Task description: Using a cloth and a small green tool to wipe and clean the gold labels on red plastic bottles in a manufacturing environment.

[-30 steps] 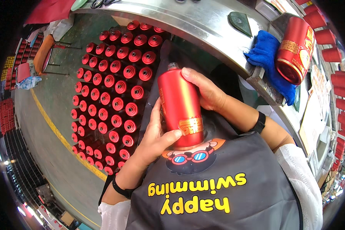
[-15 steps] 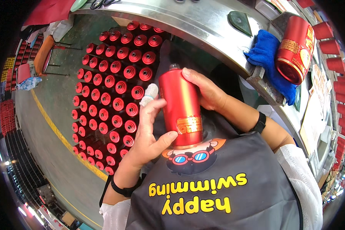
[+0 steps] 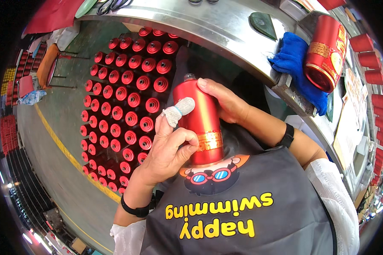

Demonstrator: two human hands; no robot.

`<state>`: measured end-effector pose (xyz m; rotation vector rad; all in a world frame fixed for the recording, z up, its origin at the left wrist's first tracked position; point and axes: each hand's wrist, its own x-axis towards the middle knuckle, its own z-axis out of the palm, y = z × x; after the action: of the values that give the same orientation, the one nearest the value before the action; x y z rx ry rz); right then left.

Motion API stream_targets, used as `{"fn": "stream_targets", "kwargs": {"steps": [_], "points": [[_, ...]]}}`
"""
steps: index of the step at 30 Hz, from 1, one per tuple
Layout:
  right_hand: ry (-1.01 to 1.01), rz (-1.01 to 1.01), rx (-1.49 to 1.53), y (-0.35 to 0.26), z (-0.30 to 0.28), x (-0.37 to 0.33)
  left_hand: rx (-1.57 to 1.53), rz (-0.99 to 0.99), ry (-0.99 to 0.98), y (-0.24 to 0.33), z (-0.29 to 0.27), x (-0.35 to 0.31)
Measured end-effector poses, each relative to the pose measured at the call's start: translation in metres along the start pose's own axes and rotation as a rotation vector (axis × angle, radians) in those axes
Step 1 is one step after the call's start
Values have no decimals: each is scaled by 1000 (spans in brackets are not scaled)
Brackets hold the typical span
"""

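Note:
A glossy red bottle with a gold patterned band near its lower end lies in front of my chest, its short dark neck pointing away. My right hand wraps round its shoulder from the right, thumb on the near side of the neck. At the left, my left hand has a finger in a white cloth cover stretched across the bottle's side. Its thumb and another finger are pinched together by the gold band; anything between them is hidden.
Rows of similar red bottles stand on the left. A steel table curves along the far side and right. There, another red bottle lies on a blue cloth. Beyond a yellow floor line stands an orange chair.
My left hand's covered finger has moved from beside the bottle onto its surface. Its thumb and another finger have closed together near the gold band. My right hand keeps its grip.

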<state>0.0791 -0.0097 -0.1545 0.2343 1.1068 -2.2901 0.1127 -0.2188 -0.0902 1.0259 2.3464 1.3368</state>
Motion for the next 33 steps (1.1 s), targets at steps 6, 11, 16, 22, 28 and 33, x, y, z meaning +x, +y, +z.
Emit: {"fn": "stream_targets", "kwargs": {"steps": [6, 11, 16, 22, 28, 33], "points": [[-15, 5, 22, -3, 3, -2, 12, 26, -47, -1, -7, 4], [-75, 0, 13, -3, 0, 0, 56, 64, -54, 2, -8, 6], [-22, 30, 32, 1, -2, 2, 84, 70, -63, 5, -8, 14], [-44, 28, 34, -7, 6, -2, 122, 128, -67, 9, -9, 28], [69, 57, 24, -2, 2, 1, 148, 128, -42, 8, -4, 35], [50, 46, 10, -4, 4, 0, 168, 129, -16, 8, 0, 38]]}}
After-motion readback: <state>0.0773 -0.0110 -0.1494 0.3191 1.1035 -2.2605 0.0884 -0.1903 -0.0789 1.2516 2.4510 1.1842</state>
